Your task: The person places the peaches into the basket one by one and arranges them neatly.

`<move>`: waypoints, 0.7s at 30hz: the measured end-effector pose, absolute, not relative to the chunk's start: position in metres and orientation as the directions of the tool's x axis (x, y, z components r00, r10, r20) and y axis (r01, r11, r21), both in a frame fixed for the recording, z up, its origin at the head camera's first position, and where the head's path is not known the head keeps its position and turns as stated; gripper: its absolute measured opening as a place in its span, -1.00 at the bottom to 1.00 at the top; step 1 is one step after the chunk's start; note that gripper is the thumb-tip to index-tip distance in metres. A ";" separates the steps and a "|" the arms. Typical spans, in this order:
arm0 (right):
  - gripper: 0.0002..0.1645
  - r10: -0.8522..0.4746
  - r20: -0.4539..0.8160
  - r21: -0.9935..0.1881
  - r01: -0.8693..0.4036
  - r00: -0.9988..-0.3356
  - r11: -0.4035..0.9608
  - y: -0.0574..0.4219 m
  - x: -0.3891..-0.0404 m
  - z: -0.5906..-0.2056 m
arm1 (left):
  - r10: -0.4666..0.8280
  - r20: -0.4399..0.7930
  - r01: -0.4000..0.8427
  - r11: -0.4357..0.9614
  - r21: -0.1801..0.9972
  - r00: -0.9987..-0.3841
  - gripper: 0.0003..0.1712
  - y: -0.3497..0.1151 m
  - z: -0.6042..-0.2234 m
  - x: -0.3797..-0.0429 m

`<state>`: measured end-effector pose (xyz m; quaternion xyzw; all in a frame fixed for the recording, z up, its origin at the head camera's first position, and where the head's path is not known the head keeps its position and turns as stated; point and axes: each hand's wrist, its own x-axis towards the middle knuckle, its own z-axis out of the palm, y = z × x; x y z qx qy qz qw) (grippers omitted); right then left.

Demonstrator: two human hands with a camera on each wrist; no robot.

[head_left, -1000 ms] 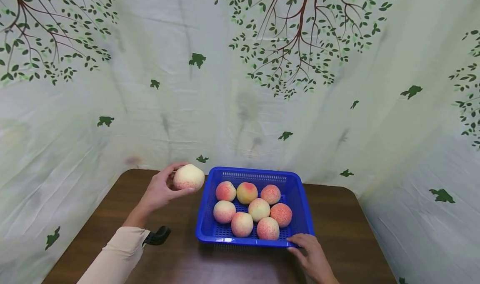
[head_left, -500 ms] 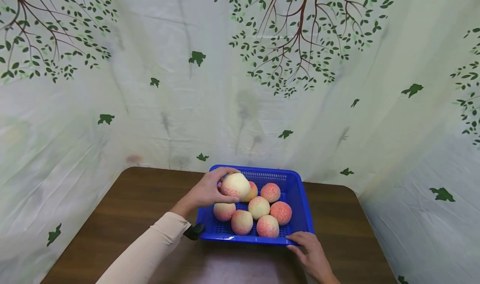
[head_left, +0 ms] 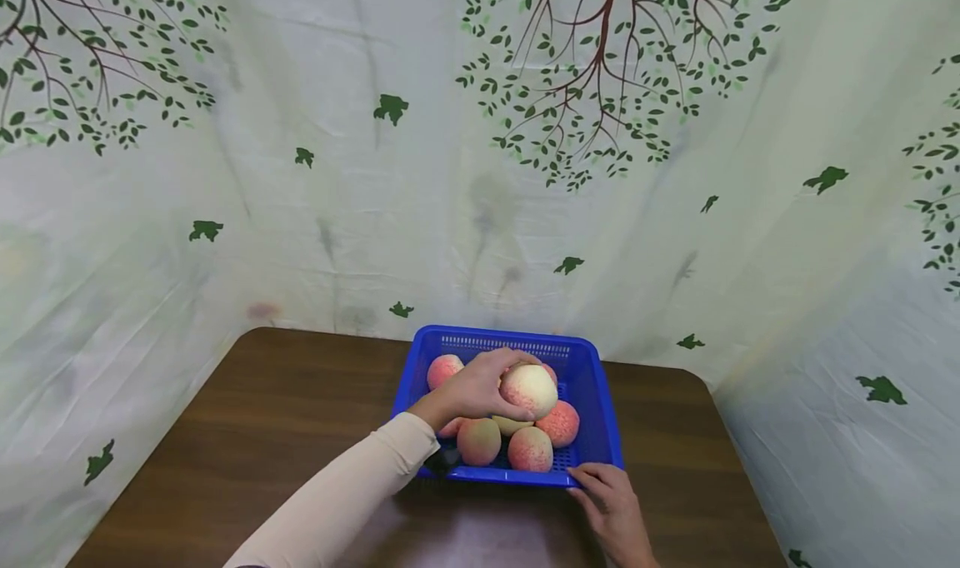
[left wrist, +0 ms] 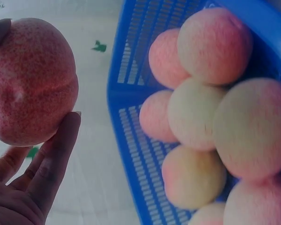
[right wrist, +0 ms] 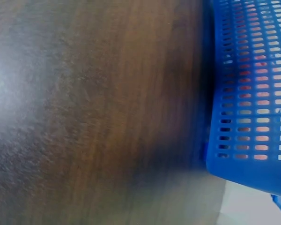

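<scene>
A pale peach with a pink blush (head_left: pixel 530 391) is gripped between the thumb and fingers of my left hand (head_left: pixel 476 386), above the blue plastic basket (head_left: pixel 609 422). In the left wrist view the held peach (left wrist: pixel 35 84) looks speckled red, and the fingers (left wrist: pixel 56 164) reach round its lower side. Several peaches lie in the basket, among them a reddish one (head_left: pixel 558 424) and a paler one (head_left: pixel 530 449); the left hand and forearm hide some. My right hand (head_left: pixel 617 505) pinches the basket's near right rim, but does not show in the right wrist view.
The basket stands on a dark brown wooden table (head_left: pixel 315 401). Behind and beside the table hangs a pale cloth (head_left: pixel 465 218) printed with branches and leaves. A black band (head_left: pixel 442 460) on the left wrist overlaps the basket's near left rim.
My left hand has carried the peach rightward from beside the basket's left side to above its middle. The right hand has stayed on the rim.
</scene>
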<state>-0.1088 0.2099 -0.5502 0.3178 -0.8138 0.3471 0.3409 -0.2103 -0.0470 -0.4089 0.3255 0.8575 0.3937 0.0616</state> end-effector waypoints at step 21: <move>-0.59 -0.234 0.834 -0.317 -0.783 -0.499 0.535 0.208 -0.113 -0.555 | 0.733 -0.062 0.610 0.606 0.510 -0.677 -0.29 0.037 -0.452 -0.222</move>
